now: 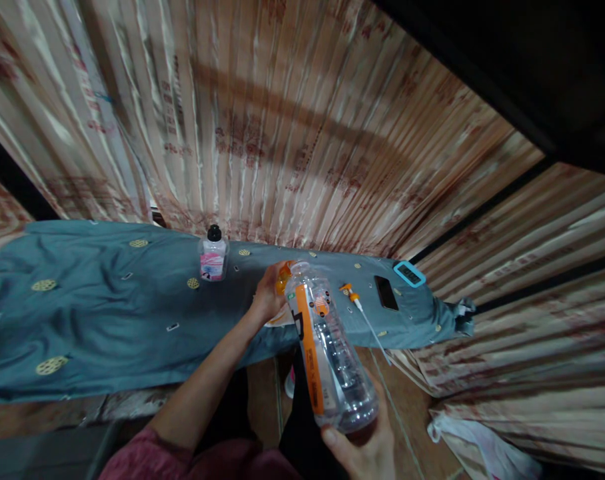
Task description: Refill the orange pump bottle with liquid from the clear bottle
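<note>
My right hand (363,448) grips the base of a clear plastic bottle (332,350) with an orange label, tilted so its neck points away from me. My left hand (268,293) is closed around the bottle's orange cap at the neck. Both are held over the near edge of a surface draped in teal embroidered cloth (97,313). A small clear bottle (213,257) with a black cap and pink label stands upright on the cloth, beyond my left hand.
On the cloth to the right lie an orange pump tube (356,300), a dark phone (386,293) and a blue-framed device (409,274). Striped curtains (302,133) hang behind. A white bag (475,447) lies on the floor at lower right.
</note>
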`<state>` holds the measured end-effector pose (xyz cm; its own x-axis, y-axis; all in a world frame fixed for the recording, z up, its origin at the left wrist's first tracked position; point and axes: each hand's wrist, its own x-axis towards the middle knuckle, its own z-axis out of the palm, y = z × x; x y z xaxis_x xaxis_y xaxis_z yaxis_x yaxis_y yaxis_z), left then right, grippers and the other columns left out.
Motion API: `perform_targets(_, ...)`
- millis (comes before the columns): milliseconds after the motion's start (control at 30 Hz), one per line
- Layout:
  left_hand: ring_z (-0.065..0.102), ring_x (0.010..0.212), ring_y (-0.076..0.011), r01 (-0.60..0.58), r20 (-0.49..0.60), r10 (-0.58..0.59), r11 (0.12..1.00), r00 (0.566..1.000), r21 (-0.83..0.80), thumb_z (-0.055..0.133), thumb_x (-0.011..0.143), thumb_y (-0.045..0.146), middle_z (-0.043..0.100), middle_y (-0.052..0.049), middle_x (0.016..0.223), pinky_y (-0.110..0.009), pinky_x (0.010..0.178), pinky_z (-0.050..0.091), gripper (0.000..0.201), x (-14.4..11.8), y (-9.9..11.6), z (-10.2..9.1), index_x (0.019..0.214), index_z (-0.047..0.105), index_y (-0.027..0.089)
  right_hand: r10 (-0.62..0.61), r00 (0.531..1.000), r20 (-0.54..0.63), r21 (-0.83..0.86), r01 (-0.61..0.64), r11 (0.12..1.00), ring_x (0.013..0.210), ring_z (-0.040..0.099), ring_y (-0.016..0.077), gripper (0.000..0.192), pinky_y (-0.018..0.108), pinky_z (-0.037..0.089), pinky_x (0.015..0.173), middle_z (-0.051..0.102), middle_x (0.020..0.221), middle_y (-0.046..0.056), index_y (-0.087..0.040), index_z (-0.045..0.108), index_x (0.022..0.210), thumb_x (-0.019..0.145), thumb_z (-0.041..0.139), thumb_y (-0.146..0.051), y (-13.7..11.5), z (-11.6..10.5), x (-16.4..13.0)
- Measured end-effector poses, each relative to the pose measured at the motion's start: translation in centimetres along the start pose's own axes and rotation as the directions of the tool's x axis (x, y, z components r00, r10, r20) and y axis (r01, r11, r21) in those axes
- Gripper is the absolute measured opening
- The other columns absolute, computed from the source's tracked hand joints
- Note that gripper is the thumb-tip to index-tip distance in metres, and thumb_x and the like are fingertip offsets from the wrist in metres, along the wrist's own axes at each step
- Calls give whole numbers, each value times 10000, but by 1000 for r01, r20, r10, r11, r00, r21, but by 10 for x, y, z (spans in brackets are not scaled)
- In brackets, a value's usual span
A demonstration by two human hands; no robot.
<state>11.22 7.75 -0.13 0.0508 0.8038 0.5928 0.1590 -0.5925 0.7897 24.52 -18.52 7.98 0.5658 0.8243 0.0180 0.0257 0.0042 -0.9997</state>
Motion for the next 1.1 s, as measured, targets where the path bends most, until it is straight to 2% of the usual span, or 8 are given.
perform_targets(333,679,1106,-319,15,9,-15,1000,1000,9,750,732,287,694,-116,1201,-477,976,562,565,0,2,-1,1273,610,209,6,1000,29,-20,-6,1000,1042,767,289,891,321,614,867,792,1149,81,-235,579,1270,522,965,-529,-3,-1,1)
perform_targets(633,680,1096,-318,4,6,-4,1000,1000,-2,749,717,256,696,-106,1204,-485,975,561,588,-2,0,-1,1285,598,232,23,1000,1,13,-23,1000,1048,763,258,928,288,597,882,792,1151,67,-241,583,1258,478,983,-546,-2,0,0)
perform_targets(900,681,1110,-300,-16,16,15,999,1000,35,726,752,268,693,-114,1215,-457,974,566,553,-1,0,-1,1283,587,207,6,1000,10,7,-6,1000,1076,759,287,921,328,595,910,786,1176,92,-228,585,1272,501,971,-550,2,-1,1)
perform_targets(1100,682,1107,-318,3,17,-4,999,1000,40,740,734,283,697,-109,1209,-472,963,572,567,-1,0,-2,1279,594,227,-5,1000,-7,7,5,1000,1078,758,295,910,339,608,892,780,1171,88,-228,587,1265,503,969,-546,3,0,0)
